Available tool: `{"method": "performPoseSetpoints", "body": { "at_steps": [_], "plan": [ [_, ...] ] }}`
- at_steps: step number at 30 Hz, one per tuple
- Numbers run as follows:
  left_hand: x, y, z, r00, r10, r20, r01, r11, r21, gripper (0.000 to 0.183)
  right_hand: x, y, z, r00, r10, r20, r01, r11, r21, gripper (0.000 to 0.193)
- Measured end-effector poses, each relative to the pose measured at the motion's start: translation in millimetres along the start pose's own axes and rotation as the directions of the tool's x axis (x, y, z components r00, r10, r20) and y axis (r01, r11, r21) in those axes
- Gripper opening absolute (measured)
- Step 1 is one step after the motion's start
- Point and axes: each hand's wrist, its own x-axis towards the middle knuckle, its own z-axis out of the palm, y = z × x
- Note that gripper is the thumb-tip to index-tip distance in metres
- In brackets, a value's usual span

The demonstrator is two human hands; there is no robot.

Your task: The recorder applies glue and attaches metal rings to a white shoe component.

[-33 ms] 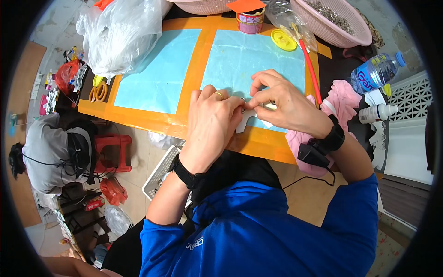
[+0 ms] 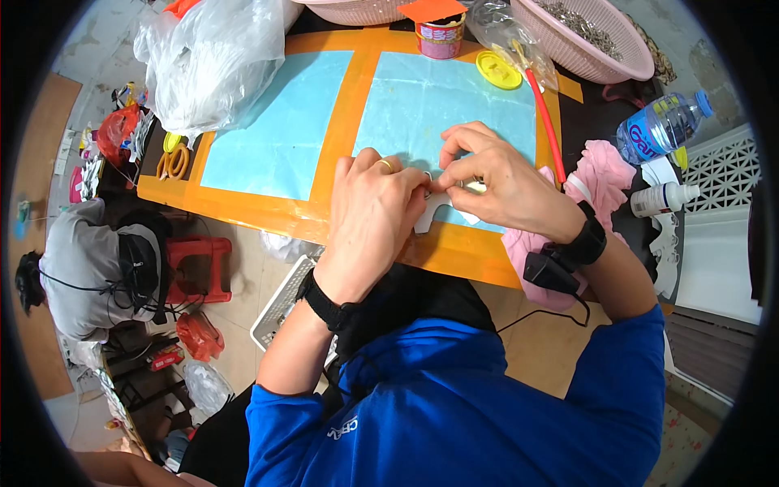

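Note:
Over the near edge of the work board, my left hand (image 2: 369,207) is closed in a pinch on a small metal ring (image 2: 428,175) that peeks out at its fingertips. Against it, my right hand (image 2: 499,178) pinches with thumb and index finger, the other fingers curled above; what lies in its tips is too small to make out. Under the fingertips shows a white flat piece (image 2: 423,221) with a curved cut-out, partly hidden by both hands. Another pale bit (image 2: 475,187) shows beneath the right palm.
Orange tape frames blue sheets on the board (image 2: 268,154). Around it are a plastic bag (image 2: 211,69), scissors (image 2: 174,164), a tub (image 2: 441,39), a yellow lid (image 2: 498,71), a red stick-like tool (image 2: 545,122), a pink basket of metal parts (image 2: 633,69), pink cloth (image 2: 600,174) and a water bottle (image 2: 664,126). Someone sits at left.

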Motion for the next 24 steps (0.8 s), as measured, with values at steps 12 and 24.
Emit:
{"method": "performPoseSetpoints", "body": {
  "at_steps": [12,24],
  "plan": [
    [7.5,3.2,1.1,0.998,-0.016,0.06,0.01,0.995,0.095,0.008,-0.8,2.8,1.2,1.0,0.001,-0.012,-0.001,1.0,0.003,0.011],
    [-10.1,-4.8,9.5,0.998,-0.048,-0.048,0.042,0.992,-0.116,0.012,2.1,-7.4,3.6,0.999,0.022,-0.029,-0.024,0.999,-0.044,0.012]
  ]
}}
